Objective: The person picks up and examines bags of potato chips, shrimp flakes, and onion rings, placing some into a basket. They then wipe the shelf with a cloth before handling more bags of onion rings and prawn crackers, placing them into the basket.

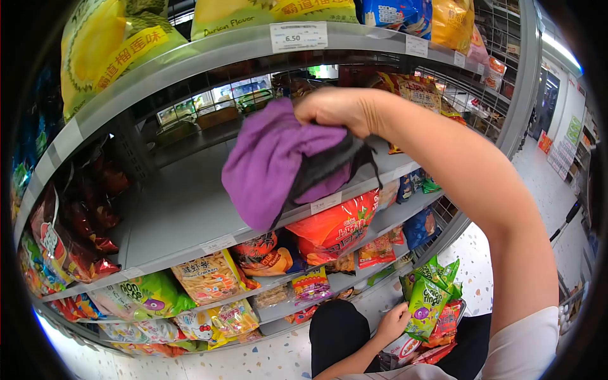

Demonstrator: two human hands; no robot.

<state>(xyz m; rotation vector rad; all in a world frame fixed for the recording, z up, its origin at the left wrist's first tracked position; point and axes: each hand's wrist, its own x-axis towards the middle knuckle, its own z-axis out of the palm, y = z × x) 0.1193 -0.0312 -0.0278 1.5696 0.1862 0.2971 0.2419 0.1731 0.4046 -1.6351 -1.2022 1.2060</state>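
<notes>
Since the purple cloth (263,161) looks soft and thin, I'd guess it's light, floppy and not fragile at all, just likely to sag or swing. Best hold is probably a thick bunch up top, and I'd watch the dark cord (375,166) dangling off it, which could snag. It's hanging over the front part of the grey shelf (183,202), above the red snack bag (335,231). The right hand (339,111) is closed around the gathered upper edge, no real gap in the grip. It's pretty blurry, so might be a bag or just a rag, tbh. Left hand (394,324) has curled fingers, narrow grip, at the edge of the green onion rings bag (427,307), but I can't tell if it's actually pinching it.
</notes>
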